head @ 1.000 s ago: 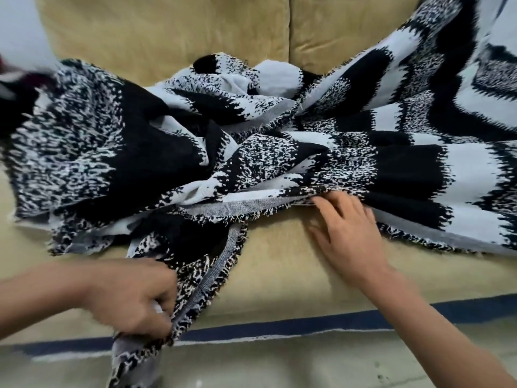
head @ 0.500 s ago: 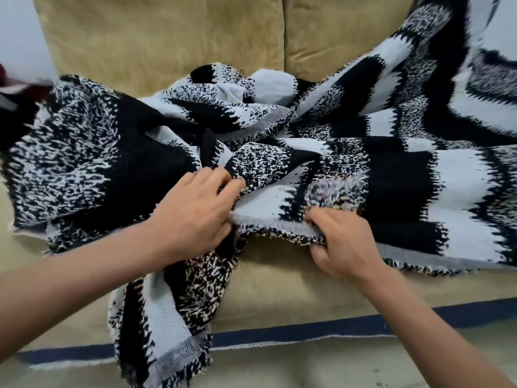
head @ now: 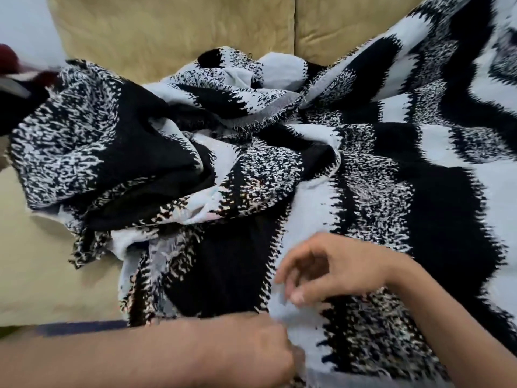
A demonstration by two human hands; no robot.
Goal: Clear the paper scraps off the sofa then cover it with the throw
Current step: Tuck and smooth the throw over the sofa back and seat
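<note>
A black-and-white patterned throw [head: 279, 169] lies bunched and wrinkled over the tan sofa [head: 173, 32], spread flatter toward the right and hanging over the front edge. My left hand [head: 257, 351] is at the bottom centre, fist closed on the throw's white lower edge. Just above it my right hand [head: 330, 267] pinches the same white strip between thumb and curled fingers. No paper scraps are visible on the sofa.
Bare tan seat cushion [head: 36, 264] shows at the left. A dark blue trim strip [head: 78, 327] runs along the sofa's front. A dark red and black object [head: 16, 77] sits at the left edge, by the armrest.
Both hands have moved down and toward me, pulling the throw's edge over the front of the seat. The throw covers more of the cushion than before.
</note>
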